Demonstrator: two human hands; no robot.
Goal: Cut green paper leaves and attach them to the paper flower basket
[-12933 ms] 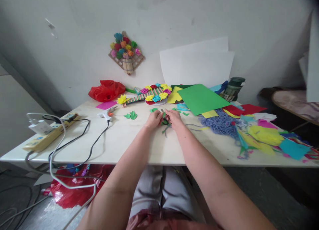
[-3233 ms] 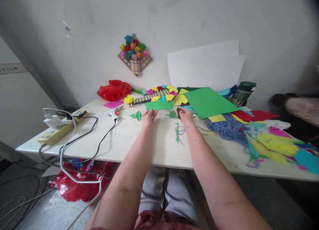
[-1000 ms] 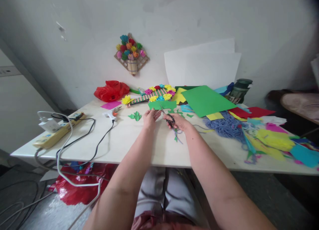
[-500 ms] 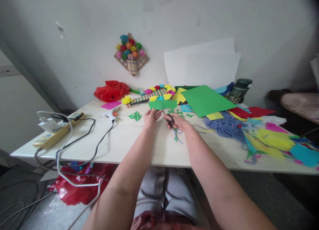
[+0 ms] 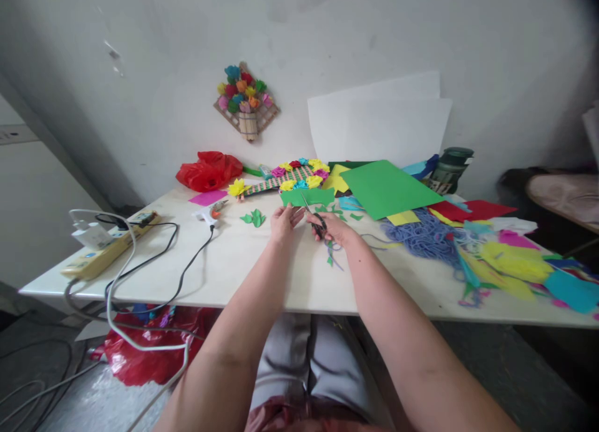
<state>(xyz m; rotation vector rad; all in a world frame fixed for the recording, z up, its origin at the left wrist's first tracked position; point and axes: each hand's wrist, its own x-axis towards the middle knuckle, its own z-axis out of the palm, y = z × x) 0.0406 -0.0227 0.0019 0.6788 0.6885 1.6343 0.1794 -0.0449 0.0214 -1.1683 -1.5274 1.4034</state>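
My right hand (image 5: 334, 226) is closed around the dark handles of a pair of scissors (image 5: 319, 226), whose blades point up and to the left across a green paper strip (image 5: 306, 198). My left hand (image 5: 285, 223) pinches the lower left edge of that strip. Small green paper scraps (image 5: 355, 217) lie to the right of the blades. To the left of my left hand rests a cluster of cut green leaves (image 5: 253, 218). Just behind the strip lies a woven craft piece (image 5: 281, 181) trimmed with colourful paper flowers.
A glue gun (image 5: 207, 215) with a black cord and a power strip (image 5: 110, 248) occupy the left side. To the right are a large green sheet (image 5: 390, 190), tangled blue yarn (image 5: 425, 235) and coloured paper pieces. A red plastic bag (image 5: 208, 171) and a dark jar (image 5: 452, 170) stand at the back.
The green strip has shifted very slightly to the right at the blades. Both hands stay almost in place, keeping their holds.
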